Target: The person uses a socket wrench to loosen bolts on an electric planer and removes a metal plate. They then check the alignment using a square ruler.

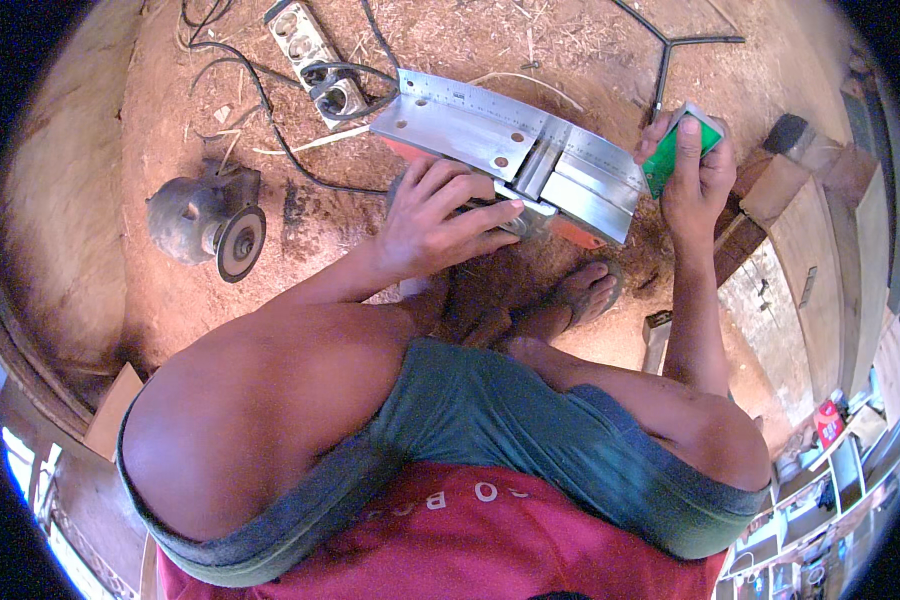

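An electric hand planer (pixel 470 125) rests upside down in front of me, its bright metal sole facing up and its orange-red body showing along the lower edge. The cutter slot crosses the sole right of its middle. At the planer's near side, my left hand (pixel 445 210) curls its fingers over the edge beside the slot. My right hand (pixel 695 175) is raised by the planer's right end, pinching a small flat green piece (pixel 684 152) with a silvery border between thumb and fingers. I cannot make out exactly what that piece is.
A bench grinder (pixel 205 220) with a disc stands at left on the shavings-covered floor. Beyond the planer lie a white power strip (pixel 315 62) and black cables (pixel 260 85). Wooden boards (pixel 805 255) are stacked at right. My sandalled foot (pixel 592 290) is below the planer.
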A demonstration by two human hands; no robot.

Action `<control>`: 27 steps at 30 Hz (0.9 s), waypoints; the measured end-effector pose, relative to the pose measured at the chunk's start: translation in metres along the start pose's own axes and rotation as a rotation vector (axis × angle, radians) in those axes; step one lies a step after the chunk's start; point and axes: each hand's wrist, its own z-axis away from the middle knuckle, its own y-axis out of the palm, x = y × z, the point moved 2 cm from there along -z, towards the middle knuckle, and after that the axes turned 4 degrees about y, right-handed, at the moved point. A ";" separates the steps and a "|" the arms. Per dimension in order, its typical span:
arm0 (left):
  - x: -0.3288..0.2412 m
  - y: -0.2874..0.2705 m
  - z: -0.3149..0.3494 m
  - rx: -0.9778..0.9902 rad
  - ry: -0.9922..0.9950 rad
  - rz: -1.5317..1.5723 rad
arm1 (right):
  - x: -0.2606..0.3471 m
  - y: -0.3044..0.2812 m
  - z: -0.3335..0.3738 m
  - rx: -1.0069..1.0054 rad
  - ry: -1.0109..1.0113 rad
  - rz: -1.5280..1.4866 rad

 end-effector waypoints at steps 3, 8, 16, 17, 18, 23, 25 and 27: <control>0.000 -0.003 0.002 -0.011 -0.003 0.012 | 0.007 0.004 0.001 0.022 -0.025 -0.034; 0.008 -0.015 -0.001 0.000 -0.040 0.067 | 0.017 0.000 0.004 -0.011 0.045 -0.050; 0.051 -0.013 0.034 -0.357 -0.815 0.136 | 0.015 -0.033 -0.006 -0.142 -0.032 -0.269; 0.052 -0.005 0.034 -0.530 -1.078 0.515 | 0.015 -0.034 -0.004 -0.142 -0.036 -0.268; 0.051 -0.002 0.032 -0.532 -1.075 0.517 | 0.014 -0.036 -0.002 -0.169 -0.012 -0.294; 0.058 -0.003 0.023 -0.397 -1.109 0.588 | 0.020 -0.037 0.006 -0.207 0.073 -0.311; 0.057 -0.004 0.005 -0.347 -1.107 0.591 | 0.020 -0.040 0.010 -0.232 0.056 -0.304; 0.058 0.001 -0.007 -0.298 -1.094 0.624 | 0.017 -0.041 0.011 -0.203 0.040 -0.292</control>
